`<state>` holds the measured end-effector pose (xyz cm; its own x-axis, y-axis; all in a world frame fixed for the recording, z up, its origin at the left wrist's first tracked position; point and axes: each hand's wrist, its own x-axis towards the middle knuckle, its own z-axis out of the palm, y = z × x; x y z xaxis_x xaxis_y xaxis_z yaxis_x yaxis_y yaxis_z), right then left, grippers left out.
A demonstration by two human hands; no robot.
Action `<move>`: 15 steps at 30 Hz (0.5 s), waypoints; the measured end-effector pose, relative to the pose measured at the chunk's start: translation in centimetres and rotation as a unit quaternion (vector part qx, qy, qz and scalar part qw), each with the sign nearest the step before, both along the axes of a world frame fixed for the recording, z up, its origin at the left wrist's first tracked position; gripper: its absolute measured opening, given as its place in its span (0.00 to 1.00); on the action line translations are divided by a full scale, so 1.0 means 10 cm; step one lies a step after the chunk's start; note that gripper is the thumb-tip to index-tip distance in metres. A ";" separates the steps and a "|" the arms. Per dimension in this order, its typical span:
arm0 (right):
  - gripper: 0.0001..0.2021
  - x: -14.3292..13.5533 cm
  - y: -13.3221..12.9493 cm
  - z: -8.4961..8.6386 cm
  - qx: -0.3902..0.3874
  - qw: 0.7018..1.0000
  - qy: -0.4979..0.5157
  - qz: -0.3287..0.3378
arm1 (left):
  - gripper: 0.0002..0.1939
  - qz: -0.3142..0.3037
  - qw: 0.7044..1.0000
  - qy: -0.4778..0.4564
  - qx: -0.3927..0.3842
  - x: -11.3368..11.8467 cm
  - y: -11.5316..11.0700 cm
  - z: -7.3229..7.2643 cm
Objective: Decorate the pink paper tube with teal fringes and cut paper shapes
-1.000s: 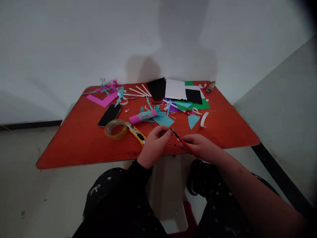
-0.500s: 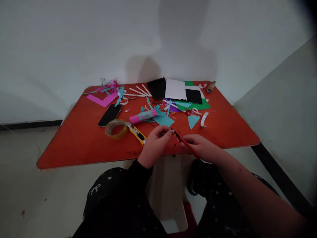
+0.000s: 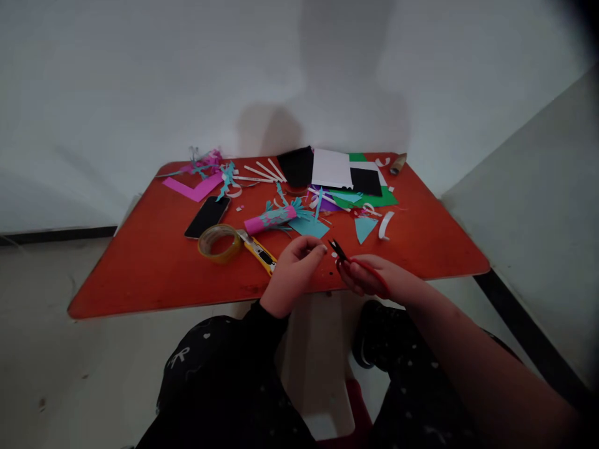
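My right hand (image 3: 367,274) is closed round the red handles of a pair of scissors (image 3: 340,251), whose dark blades stand slightly apart and point up and left. My left hand (image 3: 296,271) pinches a tiny white piece (image 3: 324,249) between thumb and forefinger, just left of the blade tips and not touching them. Beyond my left hand lies a pink tube (image 3: 255,225) wrapped in fringed teal paper. A yellow cutter (image 3: 260,252) rests beside my left hand, and its tip meets a roll of tape (image 3: 202,246).
On the red table (image 3: 154,268) are a phone (image 3: 208,216), pink paper (image 3: 196,189), white sticks (image 3: 262,173), a white sheet (image 3: 331,168), black pieces (image 3: 296,167), green paper (image 3: 388,198) and teal scraps (image 3: 365,229). The wall stands behind it.
The scissors have moved slightly right, away from my left fingertips, and their blades have opened. My right hand has turned, showing more of its fingers. My left hand is nearly still.
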<state>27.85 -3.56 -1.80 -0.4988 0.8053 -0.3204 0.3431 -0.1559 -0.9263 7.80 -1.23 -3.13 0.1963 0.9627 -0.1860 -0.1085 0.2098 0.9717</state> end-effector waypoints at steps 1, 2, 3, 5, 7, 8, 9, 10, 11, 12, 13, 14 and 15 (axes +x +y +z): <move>0.31 0.01 0.00 0.01 0.006 1.000 0.002 0.014 | 0.11 0.007 1.000 -0.025 -0.011 0.00 0.01 -0.01; 0.31 0.01 -0.01 0.02 0.012 0.999 0.006 0.029 | 0.12 0.010 0.998 -0.055 -0.025 0.00 0.01 -0.02; 0.31 0.02 -0.01 0.04 0.017 0.999 0.013 0.044 | 0.14 0.006 0.995 -0.089 -0.041 0.00 0.01 -0.03; 0.32 0.02 -0.02 0.06 0.019 0.997 0.033 0.072 | 0.19 -0.017 0.987 -0.144 -0.072 0.00 0.01 -0.03; 0.32 0.04 -0.03 0.08 0.013 0.995 0.045 0.093 | 0.22 -0.042 0.982 -0.163 -0.090 0.00 0.00 -0.01; 0.32 0.04 -0.03 0.08 0.007 0.994 0.046 0.098 | 0.22 -0.051 0.981 -0.161 -0.091 0.00 0.00 0.00; 0.32 0.05 -0.04 0.08 0.003 0.994 0.044 0.100 | 0.23 -0.057 0.982 -0.155 -0.088 0.00 -0.01 0.01; 0.32 0.05 -0.04 0.08 0.001 0.994 0.040 0.100 | 0.23 -0.061 0.984 -0.147 -0.083 0.00 -0.01 0.02; 0.32 0.06 -0.04 0.08 0.001 0.994 0.035 0.099 | 0.23 -0.064 0.985 -0.141 -0.077 0.00 -0.01 0.02; 0.32 0.06 -0.04 0.08 0.001 0.995 0.030 0.100 | 0.23 -0.067 0.986 -0.136 -0.073 -0.01 -0.01 0.03; 0.32 0.07 -0.04 0.08 0.000 0.994 0.026 0.102 | 0.23 -0.071 0.986 -0.135 -0.069 -0.01 -0.01 0.03; 0.32 0.07 -0.03 0.07 -0.002 0.994 0.024 0.104 | 0.23 -0.076 0.986 -0.136 -0.067 -0.02 -0.01 0.03; 0.32 0.07 -0.03 0.07 -0.006 0.994 0.025 0.105 | 0.23 -0.080 0.985 -0.138 -0.065 -0.02 -0.01 0.03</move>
<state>28.59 -3.89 -1.13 -0.6712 0.6782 -0.2993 0.3224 -0.0965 -0.9417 7.58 -1.30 -2.86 0.4045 0.8868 -0.2236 -0.3199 0.3663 0.8738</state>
